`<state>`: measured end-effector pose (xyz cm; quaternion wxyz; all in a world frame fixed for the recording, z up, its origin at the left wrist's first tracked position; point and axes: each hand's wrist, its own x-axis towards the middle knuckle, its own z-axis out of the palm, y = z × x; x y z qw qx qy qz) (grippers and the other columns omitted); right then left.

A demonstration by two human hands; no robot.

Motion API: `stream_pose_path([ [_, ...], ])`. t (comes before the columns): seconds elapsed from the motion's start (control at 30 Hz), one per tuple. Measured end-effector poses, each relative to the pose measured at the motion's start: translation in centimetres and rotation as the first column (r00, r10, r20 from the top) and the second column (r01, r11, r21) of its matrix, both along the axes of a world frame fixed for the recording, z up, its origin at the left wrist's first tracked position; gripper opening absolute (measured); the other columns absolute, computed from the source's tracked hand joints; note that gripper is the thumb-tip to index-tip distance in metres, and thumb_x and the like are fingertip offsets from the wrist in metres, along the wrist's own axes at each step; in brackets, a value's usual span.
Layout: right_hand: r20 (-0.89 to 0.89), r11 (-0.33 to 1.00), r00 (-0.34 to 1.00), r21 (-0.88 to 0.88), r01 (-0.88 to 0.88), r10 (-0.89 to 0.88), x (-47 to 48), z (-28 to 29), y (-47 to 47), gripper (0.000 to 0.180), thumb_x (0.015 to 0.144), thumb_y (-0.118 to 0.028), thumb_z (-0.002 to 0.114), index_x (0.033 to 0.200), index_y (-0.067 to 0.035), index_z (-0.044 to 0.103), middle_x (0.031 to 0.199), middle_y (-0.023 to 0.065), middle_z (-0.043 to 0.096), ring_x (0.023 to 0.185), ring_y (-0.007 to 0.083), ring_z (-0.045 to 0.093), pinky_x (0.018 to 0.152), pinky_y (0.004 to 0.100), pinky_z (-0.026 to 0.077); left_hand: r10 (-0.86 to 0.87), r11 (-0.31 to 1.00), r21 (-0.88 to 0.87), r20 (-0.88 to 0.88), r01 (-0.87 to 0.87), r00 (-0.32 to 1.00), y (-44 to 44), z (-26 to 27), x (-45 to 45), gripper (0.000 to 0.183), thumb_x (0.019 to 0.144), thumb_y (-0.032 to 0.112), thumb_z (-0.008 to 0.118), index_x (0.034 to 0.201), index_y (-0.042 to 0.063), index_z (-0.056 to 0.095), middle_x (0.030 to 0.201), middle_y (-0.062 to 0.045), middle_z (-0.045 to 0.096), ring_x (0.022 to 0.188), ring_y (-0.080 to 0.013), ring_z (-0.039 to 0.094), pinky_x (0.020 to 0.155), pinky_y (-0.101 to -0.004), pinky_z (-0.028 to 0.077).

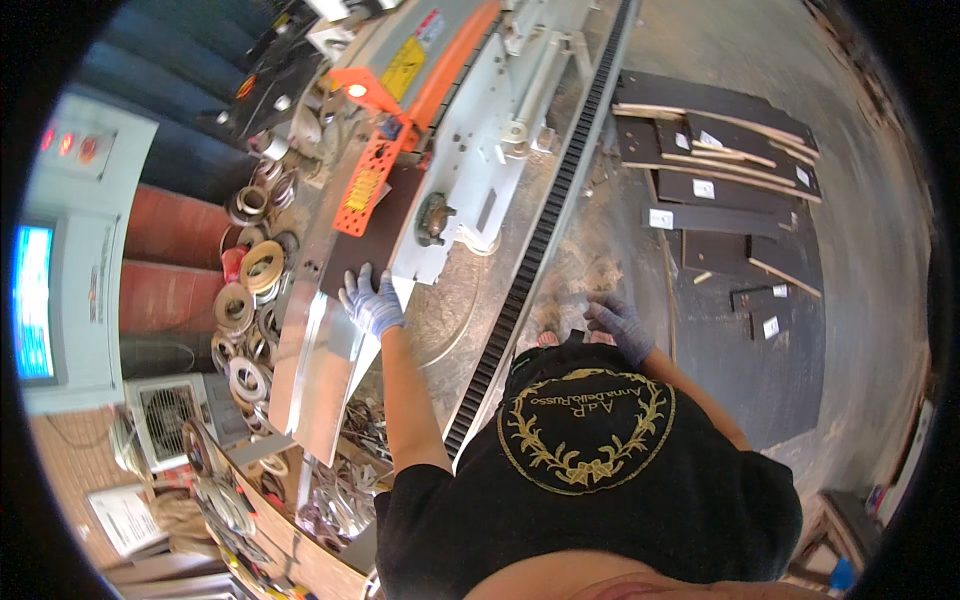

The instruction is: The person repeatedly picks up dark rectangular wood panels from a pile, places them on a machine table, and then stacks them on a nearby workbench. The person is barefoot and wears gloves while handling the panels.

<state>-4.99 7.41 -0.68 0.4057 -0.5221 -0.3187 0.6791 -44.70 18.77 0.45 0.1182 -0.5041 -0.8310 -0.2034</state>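
My left hand, in a pale knit glove, lies flat with fingers spread on the near end of a dark brown panel. That panel rests on the infeed bed of an edge banding machine, and its far part goes under an orange perforated guard. To the right of it, a dark round part sits on the machine's white metal plate. In a matching glove, my right hand hangs by my waist, holding nothing, its fingers loosely bent. A black ribbed conveyor track runs between my hands.
Dark boards with white labels lie stacked at right on a large dark sheet. Several edge-banding rolls line the left side. A control cabinet with a lit screen stands far left. Strip offcuts are heaped lower left.
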Motion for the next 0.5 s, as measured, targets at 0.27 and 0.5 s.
stream_pose_path([
  [0.27,0.092,0.974,0.97,-0.029,0.226,-0.223,5.1,-1.4,-1.2,0.037,0.085,-0.026,0.059,0.111,0.0,0.055,0.089,0.0063,0.059,0.082,0.015,0.057,0.071,0.0277,0.047,-0.014,0.992,-0.123,-0.009,0.012,1.0,3.4,0.0,2.0,0.04,0.079,0.042,0.061,0.115,0.024,0.059,0.134,-0.006,0.043,0.122,-0.0275,0.037,0.101,-0.0389,0.032],
  [0.5,0.067,0.767,0.813,-0.297,0.569,-0.578,16.0,-9.6,-4.1,0.029,0.083,-0.026,0.062,0.105,-0.007,0.058,0.093,0.0046,0.06,0.075,0.0161,0.057,0.07,0.0298,0.049,-0.006,0.995,-0.098,0.123,0.018,0.992,10.3,0.7,7.3,0.037,0.078,0.036,0.065,0.112,0.023,0.061,0.133,-0.002,0.044,0.124,-0.0249,0.035,0.101,-0.0392,0.032],
])
